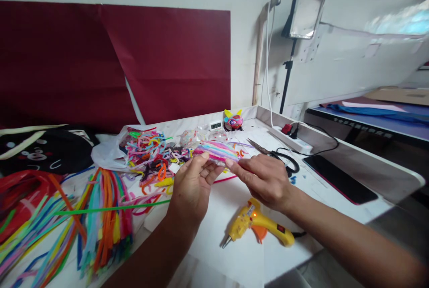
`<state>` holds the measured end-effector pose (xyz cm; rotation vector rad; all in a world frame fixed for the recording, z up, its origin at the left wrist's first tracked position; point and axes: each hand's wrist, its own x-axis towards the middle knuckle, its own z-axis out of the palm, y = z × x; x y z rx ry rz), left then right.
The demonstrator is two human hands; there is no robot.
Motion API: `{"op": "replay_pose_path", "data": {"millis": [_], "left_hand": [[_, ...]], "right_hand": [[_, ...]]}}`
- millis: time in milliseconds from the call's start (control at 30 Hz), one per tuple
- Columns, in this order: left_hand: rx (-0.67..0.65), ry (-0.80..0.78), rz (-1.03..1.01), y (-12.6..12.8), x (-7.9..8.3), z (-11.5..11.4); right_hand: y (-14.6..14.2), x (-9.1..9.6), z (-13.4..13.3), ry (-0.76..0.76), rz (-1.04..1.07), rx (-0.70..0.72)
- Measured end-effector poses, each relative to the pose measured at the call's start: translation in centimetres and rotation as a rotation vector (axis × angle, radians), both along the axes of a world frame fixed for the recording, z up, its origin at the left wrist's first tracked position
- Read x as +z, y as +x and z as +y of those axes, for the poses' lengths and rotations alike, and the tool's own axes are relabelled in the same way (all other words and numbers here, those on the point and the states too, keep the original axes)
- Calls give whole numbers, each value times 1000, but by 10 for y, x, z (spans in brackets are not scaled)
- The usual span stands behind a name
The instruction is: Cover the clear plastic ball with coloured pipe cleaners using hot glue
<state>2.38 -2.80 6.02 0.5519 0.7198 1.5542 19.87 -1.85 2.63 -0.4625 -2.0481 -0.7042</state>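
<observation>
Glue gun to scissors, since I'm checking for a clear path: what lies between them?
In the head view, the right hand, holding the striped piece, comes between the glue gun and the scissors. It hides what lies beneath.

The left hand (192, 185) and right hand (264, 181) hold 1 striped piece (219, 150) above a white table (278, 260). Below the right hand lies a yellow glue gun (253, 222), 1 orange light lit. Scissors (273, 152), a phone (340, 179) and a power strip (291, 139) lie farther right. At the back, a clock (216, 125) sits just beside a toy (233, 121). Pipe cleaners (105, 216) spread over the left, near a black bag (43, 149). 1 lamp (306, 11) stands behind.
</observation>
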Motion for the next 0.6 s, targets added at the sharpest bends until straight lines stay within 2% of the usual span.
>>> {"op": "replay_pose_path", "data": {"millis": [433, 600], "left_hand": [[34, -30, 22, 0, 0, 5], [49, -58, 13, -1, 0, 5]], "right_hand": [[0, -6, 8, 4, -2, 11], [0, -3, 11, 65, -57, -8]]}}
